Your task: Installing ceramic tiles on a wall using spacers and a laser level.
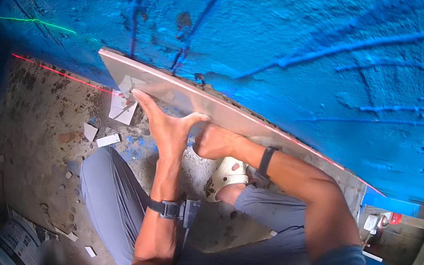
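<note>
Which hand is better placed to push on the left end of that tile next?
Probably the left hand: it's spread open at the tile, nearer that end. The right hand is curled into a fist farther right.

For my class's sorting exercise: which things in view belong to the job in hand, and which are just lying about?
In the job:
- flat panel
- blue wall
- left hand
- right hand

Seemingly lying about:
- white floor pieces
- bucket, lower left

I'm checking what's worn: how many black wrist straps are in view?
2: one strap around the left forearm, another strap around the right forearm.
</note>
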`<state>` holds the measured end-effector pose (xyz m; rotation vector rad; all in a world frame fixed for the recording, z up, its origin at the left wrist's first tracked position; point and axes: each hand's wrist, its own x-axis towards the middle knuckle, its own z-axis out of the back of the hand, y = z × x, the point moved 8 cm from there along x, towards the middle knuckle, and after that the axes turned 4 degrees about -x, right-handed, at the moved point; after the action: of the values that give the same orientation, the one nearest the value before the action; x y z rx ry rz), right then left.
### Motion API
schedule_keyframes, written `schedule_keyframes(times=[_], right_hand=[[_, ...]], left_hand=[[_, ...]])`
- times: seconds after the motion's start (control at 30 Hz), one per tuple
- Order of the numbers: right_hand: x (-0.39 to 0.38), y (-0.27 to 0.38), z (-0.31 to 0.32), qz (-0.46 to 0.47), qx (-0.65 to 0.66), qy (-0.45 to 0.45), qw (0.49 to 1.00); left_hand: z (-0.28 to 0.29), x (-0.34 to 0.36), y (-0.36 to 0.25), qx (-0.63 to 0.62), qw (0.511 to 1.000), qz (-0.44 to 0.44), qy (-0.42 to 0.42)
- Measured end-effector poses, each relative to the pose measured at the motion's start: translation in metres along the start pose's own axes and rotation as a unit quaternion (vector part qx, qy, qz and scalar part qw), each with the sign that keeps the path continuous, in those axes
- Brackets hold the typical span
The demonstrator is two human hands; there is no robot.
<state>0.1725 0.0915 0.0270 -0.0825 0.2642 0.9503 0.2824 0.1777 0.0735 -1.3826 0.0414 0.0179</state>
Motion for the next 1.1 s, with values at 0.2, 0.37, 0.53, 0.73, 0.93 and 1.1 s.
schedule_keyframes(times=[0.2,0.37,0.53,0.73,0.93,1.1], right_hand=[[-0.013,0.059,0.018,0.070,0.028,-0.055,0.996],[-0.033,0.049,0.021,0.035,0.021,-0.082,0.996],[-0.048,0.009,0.075,0.027,0.029,-0.155,0.987],[-0.024,0.006,0.085,0.016,-0.074,-0.165,0.983],[-0.009,0.041,0.083,0.047,0.034,-0.126,0.990],[-0.021,0.005,0.096,-0.005,-0.096,-0.157,0.983]], left_hand=[[0.009,-0.003,0.005,0.031,0.999,0.006,0.002],[0.005,-0.002,0.002,0.013,1.000,-0.001,0.001],[0.004,-0.004,0.001,-0.003,1.000,-0.012,-0.004],[0.009,0.000,0.002,0.009,1.000,-0.021,-0.010],[0.013,-0.004,0.004,0.015,1.000,-0.012,-0.007],[0.001,-0.004,-0.003,0.005,1.000,-0.014,0.011]])
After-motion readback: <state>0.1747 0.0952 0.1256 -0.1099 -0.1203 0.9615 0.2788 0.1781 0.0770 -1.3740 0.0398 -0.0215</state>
